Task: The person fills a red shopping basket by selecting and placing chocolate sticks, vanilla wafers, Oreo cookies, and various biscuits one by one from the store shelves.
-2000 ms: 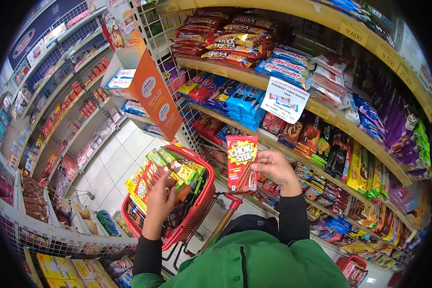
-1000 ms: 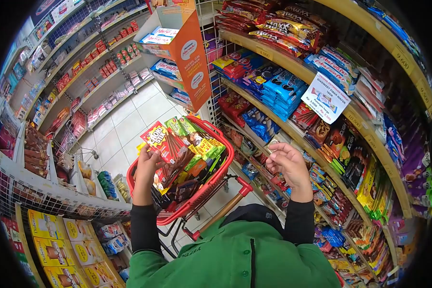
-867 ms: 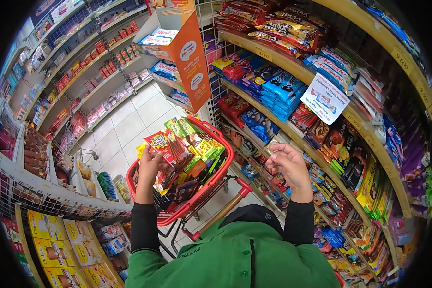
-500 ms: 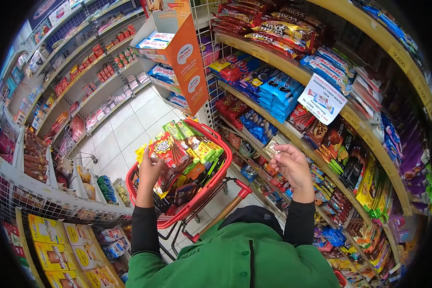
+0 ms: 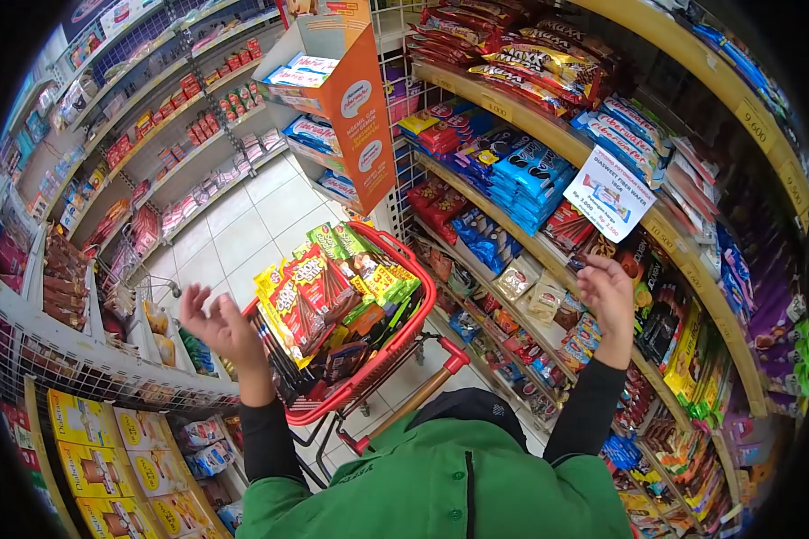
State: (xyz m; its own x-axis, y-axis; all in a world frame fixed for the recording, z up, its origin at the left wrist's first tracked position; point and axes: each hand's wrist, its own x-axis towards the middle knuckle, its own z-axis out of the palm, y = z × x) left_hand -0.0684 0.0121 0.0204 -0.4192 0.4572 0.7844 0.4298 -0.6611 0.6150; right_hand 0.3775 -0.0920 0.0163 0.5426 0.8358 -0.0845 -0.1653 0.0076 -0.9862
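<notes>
A red shopping basket (image 5: 403, 346) on wheels stands in front of me, piled with snack packets. A red and yellow Choki Stix packet (image 5: 301, 289) lies on top at the left side of the pile. My left hand (image 5: 217, 328) is open, fingers spread, just left of the basket and holding nothing. My right hand (image 5: 608, 289) is raised at the right-hand shelf, fingers curled by the dark chocolate packets (image 5: 656, 296); what it holds, if anything, is hidden.
Wooden shelves (image 5: 566, 144) full of biscuits and chocolate run along my right. An orange cardboard display (image 5: 351, 90) stands beyond the basket. A white tiled aisle (image 5: 234, 238) leads away, with wire racks of goods at the left and yellow boxes (image 5: 90, 422) below.
My left hand let go of the red packet onto the basket pile and drew back to the left, open. My right hand moved right and up to the shelf.
</notes>
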